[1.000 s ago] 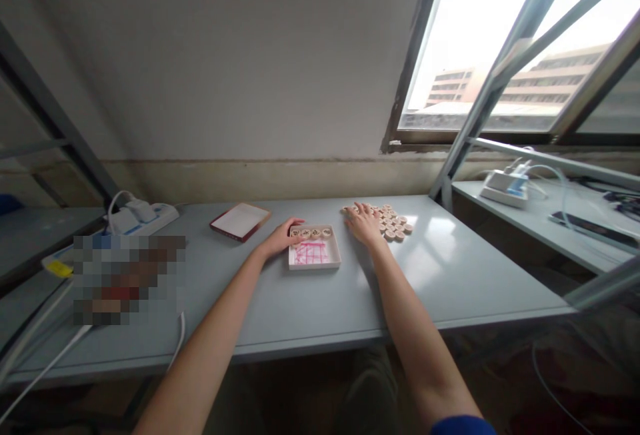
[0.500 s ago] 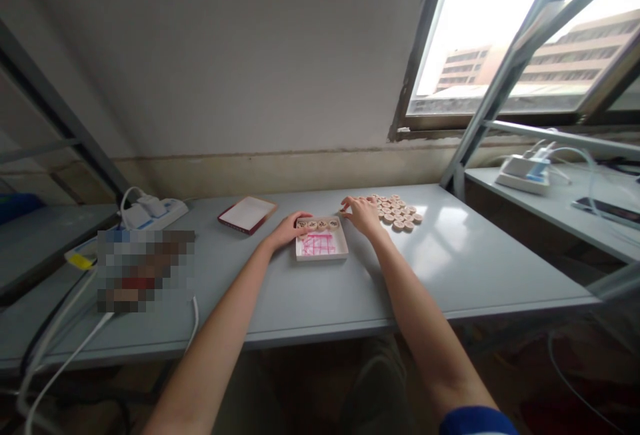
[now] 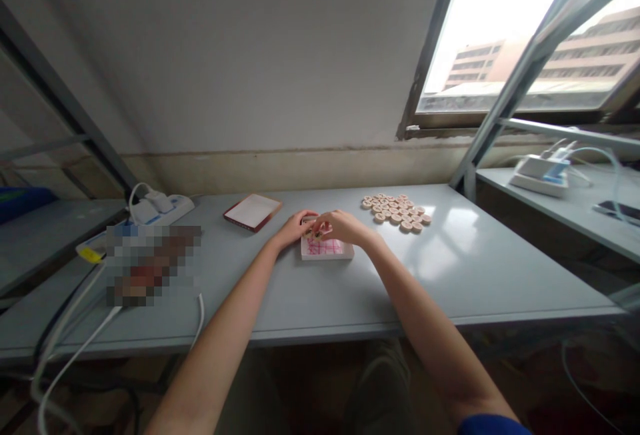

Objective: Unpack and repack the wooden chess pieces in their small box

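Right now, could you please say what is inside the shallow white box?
Pink lines show, with part of a pale round piece; the bare right hand hides whatever lies beneath.

A hand could be slid over the right side of the table point(image 3: 480, 282). The box point(image 3: 327, 256) is partly covered by the left hand point(image 3: 295, 230) and right hand point(image 3: 344, 226). Farther right, the way is blocked by round pieces point(image 3: 395, 218).
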